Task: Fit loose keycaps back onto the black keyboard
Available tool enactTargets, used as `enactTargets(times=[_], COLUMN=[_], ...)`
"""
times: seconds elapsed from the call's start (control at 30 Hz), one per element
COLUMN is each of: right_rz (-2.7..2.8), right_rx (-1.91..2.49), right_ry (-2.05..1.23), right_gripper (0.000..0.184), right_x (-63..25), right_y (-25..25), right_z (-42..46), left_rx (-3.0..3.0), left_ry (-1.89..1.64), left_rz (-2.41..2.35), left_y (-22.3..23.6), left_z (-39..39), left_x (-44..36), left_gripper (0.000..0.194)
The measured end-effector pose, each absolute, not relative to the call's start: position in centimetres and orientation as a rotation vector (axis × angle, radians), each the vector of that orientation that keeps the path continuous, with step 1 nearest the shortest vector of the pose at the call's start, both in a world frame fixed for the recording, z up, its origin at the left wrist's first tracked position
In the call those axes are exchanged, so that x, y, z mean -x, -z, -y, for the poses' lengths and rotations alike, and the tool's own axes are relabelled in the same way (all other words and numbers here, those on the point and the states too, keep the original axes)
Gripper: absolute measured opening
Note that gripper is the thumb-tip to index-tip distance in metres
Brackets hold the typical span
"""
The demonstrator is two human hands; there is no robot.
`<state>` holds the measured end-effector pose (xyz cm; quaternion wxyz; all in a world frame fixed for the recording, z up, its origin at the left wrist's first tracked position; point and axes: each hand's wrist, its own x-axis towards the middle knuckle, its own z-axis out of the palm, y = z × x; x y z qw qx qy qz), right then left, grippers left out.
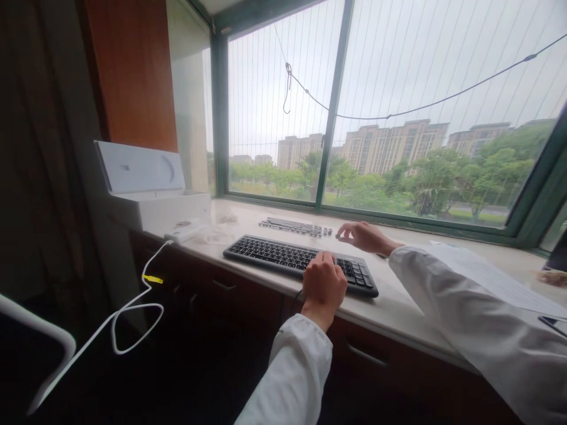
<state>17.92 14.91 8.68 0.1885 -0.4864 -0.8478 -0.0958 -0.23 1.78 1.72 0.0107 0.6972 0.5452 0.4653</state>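
A black keyboard (283, 257) lies on the pale stone window ledge (398, 313). My left hand (323, 286) rests curled on the keyboard's right part, fingers bent down onto the keys; whether it holds anything is hidden. My right hand (361, 236) reaches behind the keyboard, its fingers pinched on a small dark keycap (337, 236) at the right end of a row of loose keycaps (295, 226). Both arms wear white sleeves.
An open white box (150, 195) stands at the ledge's left end, a white cable (133, 307) hanging from a device beside it. Paper sheets (491, 277) lie at the right. Dark drawers run under the ledge; a large window fills the back.
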Motion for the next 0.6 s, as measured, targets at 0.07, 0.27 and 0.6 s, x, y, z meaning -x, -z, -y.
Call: enactTargets(times=[0.07, 0.27, 0.6], right_rz=[2.380, 2.384, 2.517], right_rx=[1.328, 1.216, 1.194], right_ry=[0.073, -0.656, -0.685], right_gripper=[0.034, 0.055, 0.047], right_x=[-18.1, -19.1, -19.1], right_y=[-8.8, -8.2, -7.3], right_z=[-12.1, -7.8, -7.0], left_rx=[-2.217, -2.337, -2.369], left_ry=[-1.461, -1.433, -1.364], left_rz=[-1.722, -1.617, -1.576], left_y=[-1.7, -1.5, -1.5], left_z=[-1.9, -2.4, -2.3], left_x=[0.2, 0.4, 0.4], left_gripper=[0.022, 0.024, 0.018])
